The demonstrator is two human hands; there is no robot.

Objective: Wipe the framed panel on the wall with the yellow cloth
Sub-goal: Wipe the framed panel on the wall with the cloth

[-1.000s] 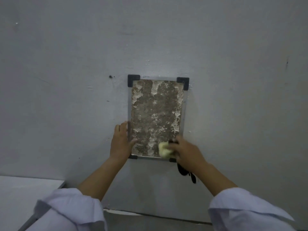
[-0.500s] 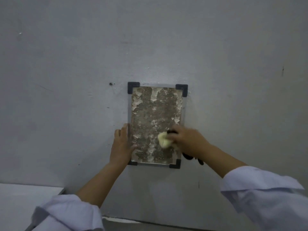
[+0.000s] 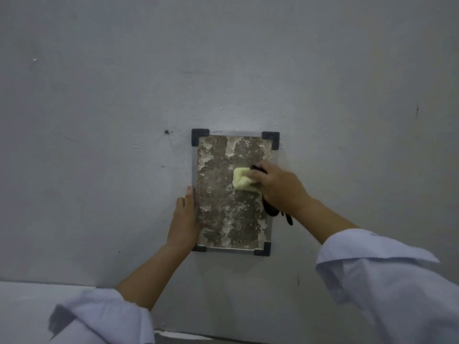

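A framed panel [image 3: 213, 194] hangs on the grey wall, upright, with a thin metal frame, black corner pieces and a mottled brown and white face. My right hand [image 3: 278, 187] presses a folded yellow cloth [image 3: 242, 181] against the panel's upper right part. Something black, maybe a strap, also shows in that hand and hangs below it. My left hand [image 3: 185, 219] lies flat against the panel's lower left edge, thumb on its face, steadying it.
The grey wall [image 3: 99, 120] fills the view, with a small screw [image 3: 166, 131] left of the panel's top corner. A white surface [image 3: 29, 301] sits at the lower left. White sleeves cover both my forearms.
My right hand has slid the yellow cloth up the panel from its lower right corner to its upper right part. My left hand stays at the lower left edge.
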